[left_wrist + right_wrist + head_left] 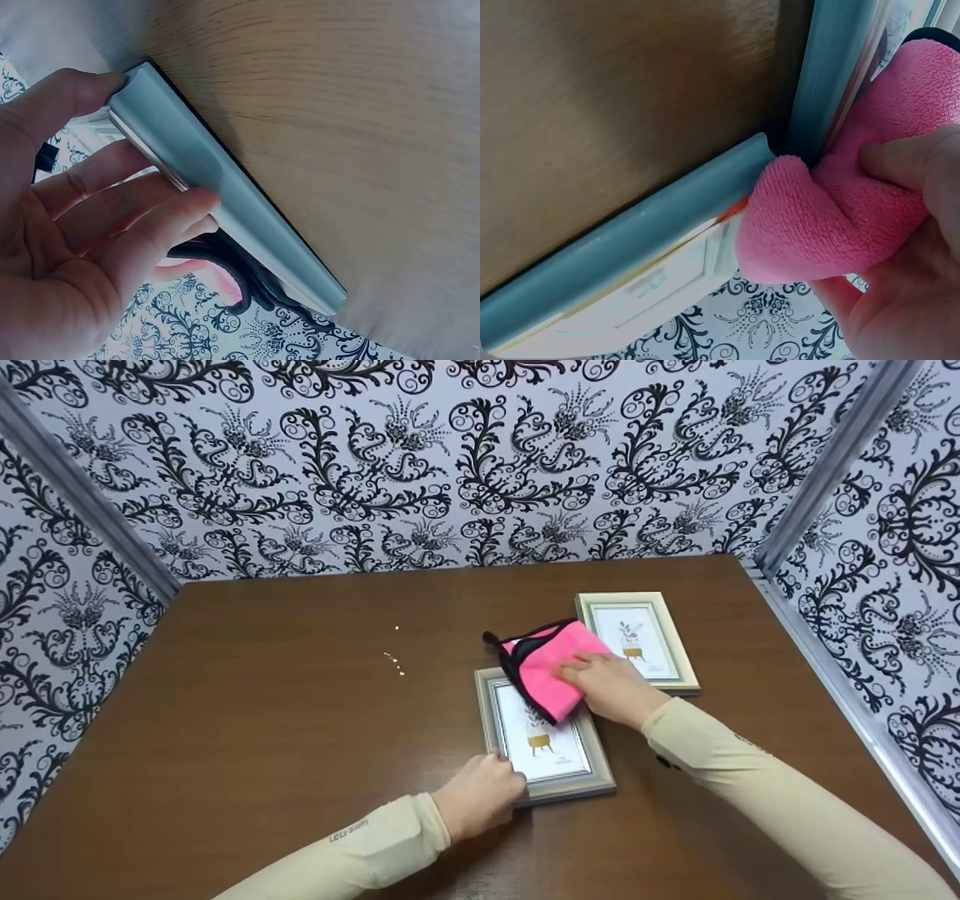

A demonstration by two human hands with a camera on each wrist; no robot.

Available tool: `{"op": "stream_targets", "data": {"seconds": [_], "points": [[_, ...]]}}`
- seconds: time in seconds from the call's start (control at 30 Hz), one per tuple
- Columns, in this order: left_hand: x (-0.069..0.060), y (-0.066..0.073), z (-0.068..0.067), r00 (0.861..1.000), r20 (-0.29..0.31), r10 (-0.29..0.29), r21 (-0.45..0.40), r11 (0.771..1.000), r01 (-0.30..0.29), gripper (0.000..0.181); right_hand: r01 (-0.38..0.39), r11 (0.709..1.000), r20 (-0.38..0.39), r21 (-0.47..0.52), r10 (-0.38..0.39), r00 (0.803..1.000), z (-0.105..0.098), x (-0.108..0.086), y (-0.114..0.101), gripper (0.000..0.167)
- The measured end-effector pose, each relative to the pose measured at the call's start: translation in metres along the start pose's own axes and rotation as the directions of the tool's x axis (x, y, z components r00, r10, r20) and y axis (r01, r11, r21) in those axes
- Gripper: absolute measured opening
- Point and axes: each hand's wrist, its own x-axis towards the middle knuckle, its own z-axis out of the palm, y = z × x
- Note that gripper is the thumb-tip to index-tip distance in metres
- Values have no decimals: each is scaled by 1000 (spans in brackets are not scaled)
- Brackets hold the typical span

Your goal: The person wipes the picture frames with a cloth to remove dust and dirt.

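Observation:
A picture frame [566, 789] with a potted-plant print lies flat on the brown table. My left hand [480, 795] grips its near left corner; in the left wrist view the thumb is at the end of the frame's side [225, 187] and the fingers lie along its edge. In my right hand [615, 690] is a pink cloth [551, 671] with black edging, spread over the frame's upper right part. Up close in the right wrist view, thumb and fingers pinch the fluffy cloth [802, 225]. Part of the print is hidden beneath it.
A second, cream picture frame [679, 649] with a similar print lies behind and to the right, close to the cloth. Several small white bits [395, 661] are scattered on the table [300, 720] left of the frames. Patterned panels [465, 457] enclose the table's back and sides.

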Motion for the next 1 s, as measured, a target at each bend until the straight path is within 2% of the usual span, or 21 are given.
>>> {"op": "stream_targets", "data": {"seconds": [0.17, 0.4, 0.53, 0.67, 0.87, 0.93, 1.0], "points": [[-7, -2, -1, 1000, 17, -25, -26, 999, 26, 15, 37, 999, 9, 12, -37, 999, 5, 4, -6, 49], [-19, -8, -4, 998, 23, -55, -19, 998, 55, 17, 170, 985, 46, 0, -170, 984, 5, -3, -18, 52], [-21, -10, -6, 998, 18, -60, -8, 998, 61, 19, 265, 964, 29, -19, -265, 964, 2, -21, -24, 53], [-21, -10, -4, 998, 3, -60, -7, 998, 60, 21, 372, 928, -7, -10, -372, 928, -4, -47, -28, 57], [-21, -11, -4, 998, 3, -70, -9, 998, 70, 20, 487, 868, -74, 95, -482, 873, -15, -68, -27, 56], [-21, -11, -4, 997, 5, -72, -26, 997, 72, 19, 496, 856, -75, 146, -491, 868, -18, -69, -24, 55], [-22, -11, -3, 997, 0, -72, -46, 996, 72, 18, 478, 859, -56, 182, -477, 877, -18, -66, -20, 52]]}}
